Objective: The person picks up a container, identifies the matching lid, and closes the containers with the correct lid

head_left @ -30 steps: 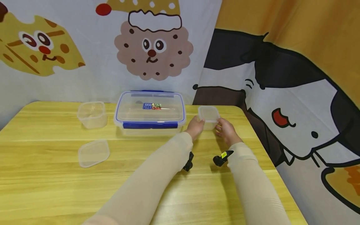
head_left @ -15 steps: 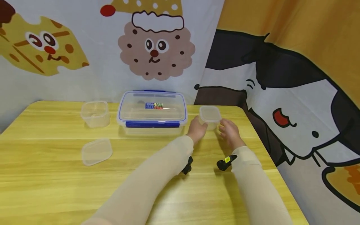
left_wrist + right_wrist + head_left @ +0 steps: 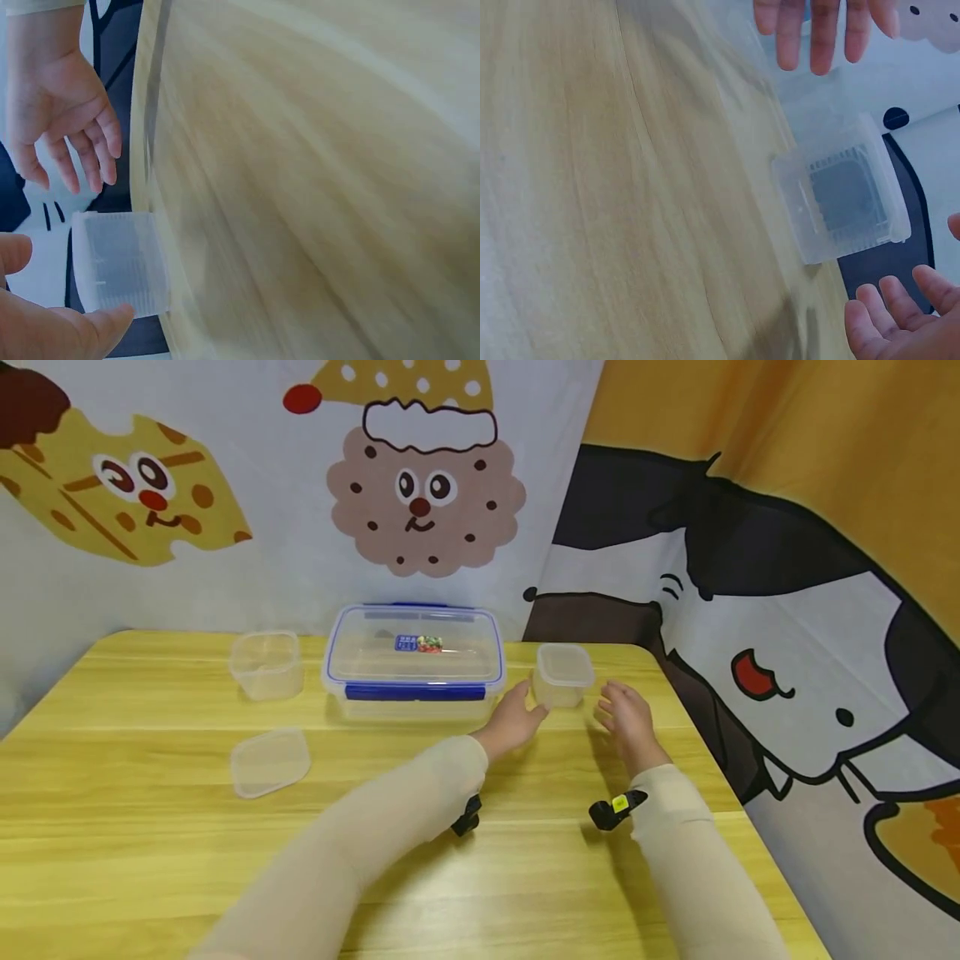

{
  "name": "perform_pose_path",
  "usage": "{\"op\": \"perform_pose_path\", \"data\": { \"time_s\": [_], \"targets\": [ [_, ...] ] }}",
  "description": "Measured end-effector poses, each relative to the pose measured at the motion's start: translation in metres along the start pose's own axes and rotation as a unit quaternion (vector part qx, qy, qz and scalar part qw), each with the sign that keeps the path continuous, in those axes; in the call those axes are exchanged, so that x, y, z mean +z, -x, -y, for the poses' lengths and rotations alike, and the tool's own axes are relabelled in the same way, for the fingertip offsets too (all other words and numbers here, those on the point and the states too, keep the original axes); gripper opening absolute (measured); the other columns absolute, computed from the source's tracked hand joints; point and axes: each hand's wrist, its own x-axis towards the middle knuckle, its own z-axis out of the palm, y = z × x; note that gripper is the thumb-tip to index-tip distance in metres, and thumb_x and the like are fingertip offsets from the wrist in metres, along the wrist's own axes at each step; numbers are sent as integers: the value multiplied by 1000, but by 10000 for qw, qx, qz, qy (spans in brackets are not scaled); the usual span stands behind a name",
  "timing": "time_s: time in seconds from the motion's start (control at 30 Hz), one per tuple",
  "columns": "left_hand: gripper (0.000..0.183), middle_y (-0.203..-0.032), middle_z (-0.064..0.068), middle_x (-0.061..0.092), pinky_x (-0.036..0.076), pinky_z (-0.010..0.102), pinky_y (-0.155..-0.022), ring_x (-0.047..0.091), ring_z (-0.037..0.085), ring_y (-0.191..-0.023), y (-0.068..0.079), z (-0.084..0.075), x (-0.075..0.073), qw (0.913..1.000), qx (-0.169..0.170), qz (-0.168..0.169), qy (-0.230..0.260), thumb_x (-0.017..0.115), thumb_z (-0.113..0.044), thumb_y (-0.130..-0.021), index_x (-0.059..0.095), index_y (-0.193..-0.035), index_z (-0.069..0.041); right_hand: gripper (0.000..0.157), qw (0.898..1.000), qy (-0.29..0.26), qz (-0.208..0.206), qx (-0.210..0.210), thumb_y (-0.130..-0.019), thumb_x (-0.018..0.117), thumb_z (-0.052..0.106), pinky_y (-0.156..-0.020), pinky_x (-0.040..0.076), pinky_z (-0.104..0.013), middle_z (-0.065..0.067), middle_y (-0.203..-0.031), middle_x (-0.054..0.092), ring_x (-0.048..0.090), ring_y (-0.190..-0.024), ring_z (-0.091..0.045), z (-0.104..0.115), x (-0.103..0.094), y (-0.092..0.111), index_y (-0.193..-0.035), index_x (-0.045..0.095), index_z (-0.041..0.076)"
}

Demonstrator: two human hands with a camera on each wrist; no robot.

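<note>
A small clear plastic container (image 3: 564,677) with its frosted lid on stands at the back right of the table. My left hand (image 3: 513,720) is at its left side, fingers extended and holding nothing. To its right my right hand (image 3: 628,717) hovers apart from it with relaxed fingers. The left wrist view shows the container (image 3: 124,262) near the left thumb, with the other hand (image 3: 64,112) spread beyond it. In the right wrist view both the left fingers (image 3: 821,34) and the right hand (image 3: 907,322) are off the container (image 3: 840,187).
Left of the small container stands a large clear storage box (image 3: 415,660) with blue clips. Farther left are an open small container (image 3: 266,667) and, in front of it, a loose lid (image 3: 271,762) lying flat. A printed curtain (image 3: 427,485) hangs behind the table (image 3: 525,877).
Both hands have let go of the small lidded container and drawn apart, the left to the left, the right to the right and nearer. The view has shifted slightly left.
</note>
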Motion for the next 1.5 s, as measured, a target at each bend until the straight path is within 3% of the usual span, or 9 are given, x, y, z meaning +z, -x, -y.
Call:
{"op": "perform_pose_path", "data": {
  "time_s": [0.3, 0.8, 1.17, 1.5],
  "targets": [
    [59, -141, 13, 32, 35, 40, -99, 37, 28, -124, 27, 4, -20, 9990, -43, 361, -252, 45, -33, -94, 23, -141, -6, 53, 9996, 86, 86, -259, -94, 41, 33, -102, 31, -44, -11, -143, 29, 34, -127, -27, 5, -2, 18, -140, 29, 10],
    [59, -140, 10, 33, 36, 39, -99, 38, 26, -124, 52, 14, -44, 9987, 227, 411, -177, 45, -35, -94, 23, -141, -9, 49, 9978, -290, 249, -541, -95, 36, 29, -102, 31, -43, -14, -141, 31, 33, -127, -27, 20, 3, 44, -140, 28, 9],
    [58, -141, 8, 33, 35, 40, -100, 36, 25, -125, 77, 20, -61, 9985, 399, 275, -251, 46, -36, -93, 25, -141, -11, 53, 9964, 46, 412, -745, -95, 40, 28, -102, 31, -43, -15, -142, 29, 33, -127, -28, 11, 4, 60, -141, 25, 7],
    [63, -140, 8, 34, 34, 41, -100, 36, 24, -124, 99, 27, -79, 9966, 554, 8, -602, 51, -39, -90, 26, -141, -11, 57, 9863, 907, 576, -1252, -93, 47, 28, -100, 32, -46, -15, -139, 33, 35, -124, -27, 6, 6, 77, -141, 25, 7]
  ]
}}
